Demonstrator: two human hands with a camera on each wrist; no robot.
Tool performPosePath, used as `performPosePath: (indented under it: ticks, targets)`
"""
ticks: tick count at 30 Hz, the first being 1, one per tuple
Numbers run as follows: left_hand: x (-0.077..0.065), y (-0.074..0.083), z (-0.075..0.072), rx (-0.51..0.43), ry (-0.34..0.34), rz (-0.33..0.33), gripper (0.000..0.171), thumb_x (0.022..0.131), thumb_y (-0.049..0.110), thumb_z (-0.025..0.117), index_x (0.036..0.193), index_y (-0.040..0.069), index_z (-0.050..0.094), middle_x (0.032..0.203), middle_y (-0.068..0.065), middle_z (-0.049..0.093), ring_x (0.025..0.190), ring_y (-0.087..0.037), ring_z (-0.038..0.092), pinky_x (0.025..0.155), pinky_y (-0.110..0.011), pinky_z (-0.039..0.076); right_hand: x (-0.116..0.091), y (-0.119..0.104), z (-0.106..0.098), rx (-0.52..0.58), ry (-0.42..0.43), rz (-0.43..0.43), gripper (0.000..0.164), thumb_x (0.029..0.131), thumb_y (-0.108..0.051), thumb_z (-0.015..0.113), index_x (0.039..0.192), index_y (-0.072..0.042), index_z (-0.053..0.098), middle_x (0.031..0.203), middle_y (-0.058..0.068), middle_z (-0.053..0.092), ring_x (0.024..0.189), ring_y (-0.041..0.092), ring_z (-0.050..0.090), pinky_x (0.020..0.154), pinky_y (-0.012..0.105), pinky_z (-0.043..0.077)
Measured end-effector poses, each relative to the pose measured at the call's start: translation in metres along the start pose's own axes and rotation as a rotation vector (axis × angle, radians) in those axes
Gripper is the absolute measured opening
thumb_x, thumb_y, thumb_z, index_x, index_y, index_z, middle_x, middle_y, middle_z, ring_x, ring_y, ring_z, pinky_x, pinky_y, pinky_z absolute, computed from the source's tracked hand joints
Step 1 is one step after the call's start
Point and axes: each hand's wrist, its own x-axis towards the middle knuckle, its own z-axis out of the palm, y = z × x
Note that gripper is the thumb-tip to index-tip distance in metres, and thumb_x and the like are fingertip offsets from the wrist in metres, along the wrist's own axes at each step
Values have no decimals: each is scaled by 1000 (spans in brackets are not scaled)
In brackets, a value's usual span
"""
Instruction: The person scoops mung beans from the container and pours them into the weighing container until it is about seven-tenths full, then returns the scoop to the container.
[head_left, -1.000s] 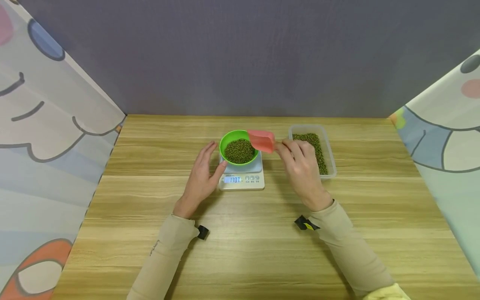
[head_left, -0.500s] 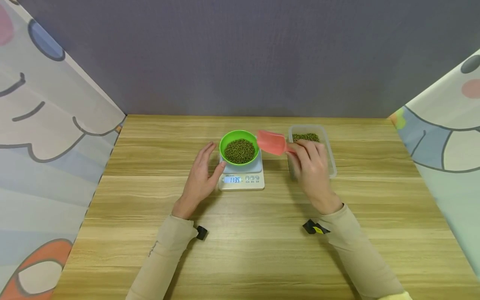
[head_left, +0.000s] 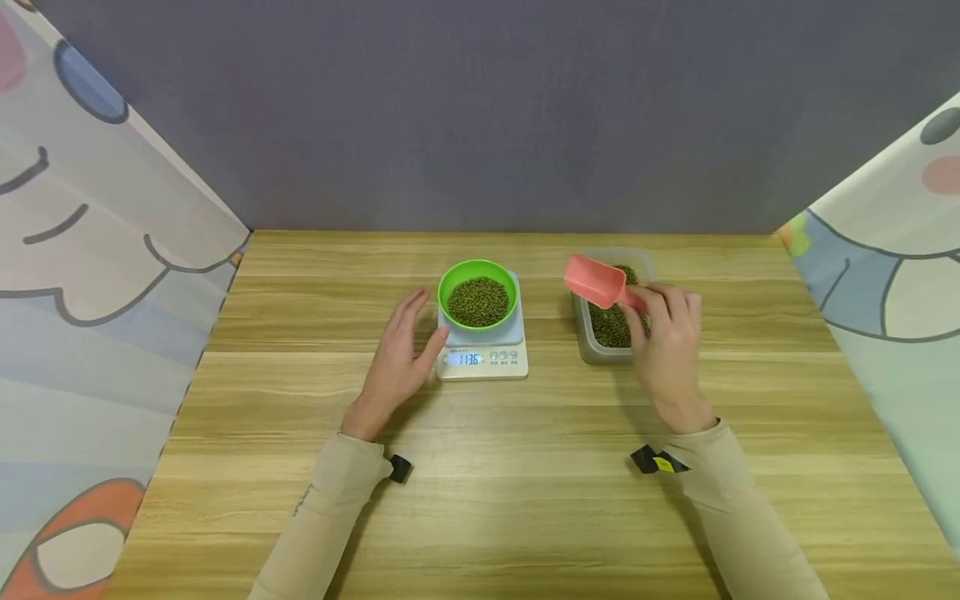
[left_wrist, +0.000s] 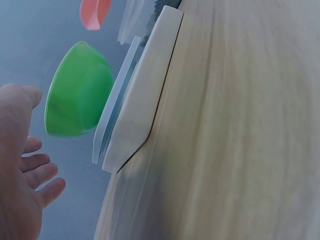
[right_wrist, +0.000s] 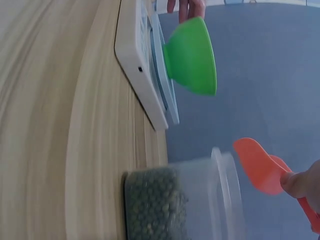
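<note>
A green bowl point(head_left: 477, 268) holding green mung beans point(head_left: 478, 302) sits on a white digital scale point(head_left: 482, 367) whose display reads about 113.6. Beside the bowl's left side, my left hand point(head_left: 396, 363) has its fingers spread; the left wrist view shows a gap between this hand and the bowl point(left_wrist: 80, 92). My right hand point(head_left: 670, 358) pinches the handle of a pink scoop point(head_left: 596, 281), and no beans show in it. The scoop hangs above a clear plastic container point(head_left: 604, 355) of mung beans; the right wrist view shows the scoop point(right_wrist: 261, 167) over its rim.
A wood-grain table point(head_left: 480, 483) carries everything, with a grey panel point(head_left: 495, 117) rising along its back edge. Printed cartoon cloths point(head_left: 97, 275) hang on both sides. The container stands a short way right of the scale.
My right hand has carried the scoop rightward from over the bowl's edge to above the container. The scale reading has dropped from about 170.7 to about 113.6. My left hand has barely moved.
</note>
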Motion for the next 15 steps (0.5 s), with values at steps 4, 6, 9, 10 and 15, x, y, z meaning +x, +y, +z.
performPosePath:
  ticks: [4, 6, 9, 10, 15]
  targets:
    - [-1, -2, -1, 7, -3, -7, 66, 96, 44, 47, 143, -1, 35, 150, -15, 33, 136, -25, 28, 112, -49, 27, -3, 10, -7, -16, 11, 41, 23, 77, -5, 73, 96, 6, 68, 91, 22, 61, 83, 39, 45, 69, 48, 34]
    - [-1, -3, -2, 8, -4, -12, 66, 95, 43, 47, 144, 0, 35, 150, -16, 33, 136, -25, 28, 112, -49, 27, -5, 15, -11, -27, 5, 59, 23, 77, -6, 74, 96, 6, 68, 91, 23, 61, 82, 39, 44, 68, 48, 33]
    - [-1, -4, -3, 11, -2, -18, 66, 95, 43, 47, 144, 0, 35, 149, -17, 34, 136, -25, 28, 112, -48, 28, -9, 21, -16, -46, -21, 83, 24, 77, -7, 73, 96, 7, 67, 90, 24, 60, 80, 38, 43, 67, 48, 32]
    - [-2, -4, -3, 12, -2, -20, 66, 95, 43, 47, 144, 0, 35, 149, -17, 34, 136, -25, 28, 112, -48, 28, -10, 22, -18, -51, -32, 90, 25, 77, -6, 74, 96, 8, 67, 90, 24, 60, 80, 38, 43, 67, 48, 31]
    - [-3, -4, -4, 14, -4, -25, 66, 96, 43, 47, 144, 1, 35, 149, -16, 34, 136, -25, 28, 112, -48, 27, -16, 28, -23, -75, -107, 124, 25, 76, -6, 74, 94, 10, 66, 88, 24, 59, 80, 37, 42, 67, 45, 32]
